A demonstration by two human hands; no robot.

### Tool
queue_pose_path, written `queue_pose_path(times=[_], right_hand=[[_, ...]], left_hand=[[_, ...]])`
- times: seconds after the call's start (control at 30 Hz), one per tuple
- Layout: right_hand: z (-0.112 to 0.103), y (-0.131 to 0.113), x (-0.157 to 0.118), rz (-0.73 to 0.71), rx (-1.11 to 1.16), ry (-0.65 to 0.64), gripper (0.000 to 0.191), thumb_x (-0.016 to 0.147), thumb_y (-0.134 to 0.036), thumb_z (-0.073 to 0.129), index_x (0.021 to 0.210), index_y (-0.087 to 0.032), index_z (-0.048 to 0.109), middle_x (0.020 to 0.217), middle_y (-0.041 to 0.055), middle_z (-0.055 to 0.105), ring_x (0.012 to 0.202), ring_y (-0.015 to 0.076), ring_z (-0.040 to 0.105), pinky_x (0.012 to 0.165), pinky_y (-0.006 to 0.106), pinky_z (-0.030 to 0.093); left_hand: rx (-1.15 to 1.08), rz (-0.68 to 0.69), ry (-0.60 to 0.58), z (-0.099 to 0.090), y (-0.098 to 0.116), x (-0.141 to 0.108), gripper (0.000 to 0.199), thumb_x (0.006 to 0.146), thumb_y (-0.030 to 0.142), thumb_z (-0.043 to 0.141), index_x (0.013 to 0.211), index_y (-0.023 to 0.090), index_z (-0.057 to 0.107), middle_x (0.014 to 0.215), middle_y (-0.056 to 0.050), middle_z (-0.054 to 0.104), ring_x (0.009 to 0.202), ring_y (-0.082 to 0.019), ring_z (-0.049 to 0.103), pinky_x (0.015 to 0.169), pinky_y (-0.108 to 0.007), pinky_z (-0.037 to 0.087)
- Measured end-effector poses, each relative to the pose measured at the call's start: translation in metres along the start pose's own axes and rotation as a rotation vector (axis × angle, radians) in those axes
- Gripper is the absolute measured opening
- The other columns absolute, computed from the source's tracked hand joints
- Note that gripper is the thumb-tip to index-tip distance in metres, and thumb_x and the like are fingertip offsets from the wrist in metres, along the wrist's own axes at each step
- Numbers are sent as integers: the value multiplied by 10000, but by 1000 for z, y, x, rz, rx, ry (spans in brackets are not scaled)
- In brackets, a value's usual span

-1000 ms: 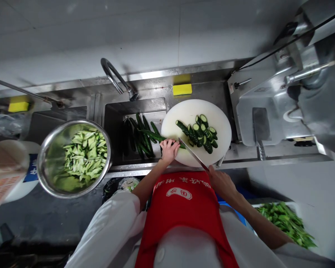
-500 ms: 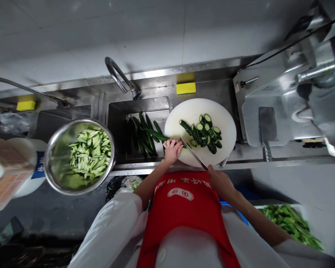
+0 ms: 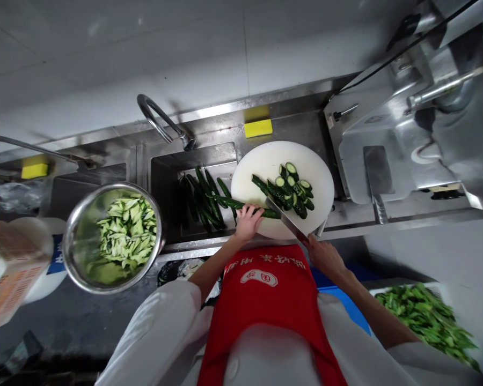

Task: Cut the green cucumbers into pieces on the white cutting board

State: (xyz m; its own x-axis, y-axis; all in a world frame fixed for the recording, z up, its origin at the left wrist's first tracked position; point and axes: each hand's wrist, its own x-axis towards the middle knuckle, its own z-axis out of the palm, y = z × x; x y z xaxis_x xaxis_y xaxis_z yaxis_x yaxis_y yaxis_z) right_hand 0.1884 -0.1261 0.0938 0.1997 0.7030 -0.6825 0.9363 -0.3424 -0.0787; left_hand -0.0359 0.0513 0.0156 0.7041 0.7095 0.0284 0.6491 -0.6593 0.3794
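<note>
So, cucumber (image 3: 230, 202), knife (image 3: 286, 220) (both handheld)

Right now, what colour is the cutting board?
Plain white; the cutting board shows best in the head view, on its bare upper-left part.

A grey, seemingly tiled wall (image 3: 201, 59) rises behind a steel counter (image 3: 295, 123) in muted light.
</note>
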Motion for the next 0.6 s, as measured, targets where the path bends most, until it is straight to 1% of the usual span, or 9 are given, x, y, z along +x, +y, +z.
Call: queue_pose_path(times=[0.07,0.17,0.27,0.37,0.5,0.6], right_hand=[[-1,1,-9,-14,-16,8,296,1030,-336,261,1149,-151,459,823,104,701,784,247,709,626,276,396],[-5,-2,-26,-13,-56,-2,267,1013,-304,327,1185,-140,448,817,112,704,757,234,703,625,265,398],[-11,-10,-44,-25,-58,-19,226,989,-265,386,1170,-151,461,830,109,707,755,211,701,629,245,398],[-18,-17,-58,-47,-71,-51,201,967,-165,373,1139,-159,475,836,103,716,775,222,715,621,246,402],[-27,-28,-65,-42,-132,-85,248,939,-76,341,1130,-149,482,862,122,724,813,258,729,621,267,433],[-26,-35,-57,-33,-151,-70,263,944,-70,316,1130,-141,487,850,129,720,821,257,730,631,271,452]], left_hand=[[-51,9,45,8,11,-2,302,973,393,478,1186,255,641,1220,-107,558,1186,-286,417,917,-434,352],[-87,-26,106,11,18,-6,271,978,366,473,1116,247,673,1168,-102,577,1164,-275,425,900,-422,351],[-71,-46,105,9,20,-8,244,971,335,486,1089,250,682,1142,-103,585,1138,-277,432,876,-424,345],[-54,-50,105,9,21,-10,233,962,324,504,1101,258,679,1144,-103,585,1128,-283,432,861,-426,342],[-51,-32,114,11,21,-11,232,960,321,509,1106,268,680,1145,-95,587,1121,-284,435,854,-427,346],[-64,-31,117,12,21,-10,234,965,322,503,1106,266,681,1158,-93,588,1132,-283,436,871,-434,349]])
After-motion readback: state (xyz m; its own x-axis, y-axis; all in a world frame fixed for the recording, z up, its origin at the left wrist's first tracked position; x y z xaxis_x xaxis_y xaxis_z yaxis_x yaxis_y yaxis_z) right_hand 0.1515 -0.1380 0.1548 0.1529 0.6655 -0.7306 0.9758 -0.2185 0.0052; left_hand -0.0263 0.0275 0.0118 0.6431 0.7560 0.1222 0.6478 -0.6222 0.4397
